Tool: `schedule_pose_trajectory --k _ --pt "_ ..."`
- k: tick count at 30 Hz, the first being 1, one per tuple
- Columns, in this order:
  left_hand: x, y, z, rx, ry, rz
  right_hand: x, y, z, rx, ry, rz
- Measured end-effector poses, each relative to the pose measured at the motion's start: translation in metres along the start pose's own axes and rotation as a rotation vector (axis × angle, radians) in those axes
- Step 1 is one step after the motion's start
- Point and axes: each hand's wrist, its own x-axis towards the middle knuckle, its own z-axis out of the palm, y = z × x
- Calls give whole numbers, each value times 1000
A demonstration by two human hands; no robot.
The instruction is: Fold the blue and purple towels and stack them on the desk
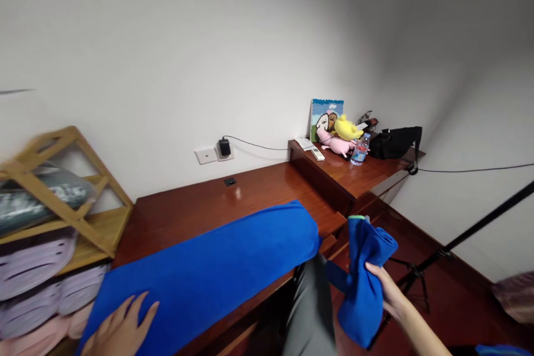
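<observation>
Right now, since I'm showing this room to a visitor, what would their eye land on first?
The long bright blue towel lying across the reddish-brown wooden desk stands out first, the left hand resting on it. A second blue towel hangs from the right hand past the desk's edge. Farther back, a yellow plush toy sits on a raised wooden shelf.

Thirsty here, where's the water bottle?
Head view, upper right: the plastic water bottle stands on the raised wooden shelf, beside the pink plush toy and black bag.
</observation>
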Motion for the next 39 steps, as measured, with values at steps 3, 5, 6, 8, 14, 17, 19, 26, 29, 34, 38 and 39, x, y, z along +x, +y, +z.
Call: schedule_pose_trajectory --k 3,5,6,8,14,17,19,26,29,34,38,39 --pt "1 -6 -9 9 33 117 20 0 94 91 -343 57" --pt "-4 -6 -11 -8 110 154 27 7 155 141 -484 96" --pt "-8 -6 -10 -24 147 161 31 12 185 167 -539 122" --pt "-13 -6 -5 -53 205 159 38 23 248 228 -638 189" --pt "-25 -17 15 -82 305 147 72 39 473 416 -774 192" --pt "-29 -21 24 -104 320 130 102 43 579 509 -818 72" --pt "-31 -23 29 -124 315 113 125 53 625 430 -742 22" --pt "-32 -26 36 -132 325 114 177 125 583 107 -333 4" --pt "-30 -27 35 -127 319 116 183 134 497 -14 -398 -167" --pt "-21 -25 27 -109 219 156 197 120 315 -934 -479 -793" --pt "-13 -21 24 -53 129 153 206 103 218 -1506 -133 -765" --pt "-11 -20 22 -35 111 150 207 99 207 -1585 -100 -721"
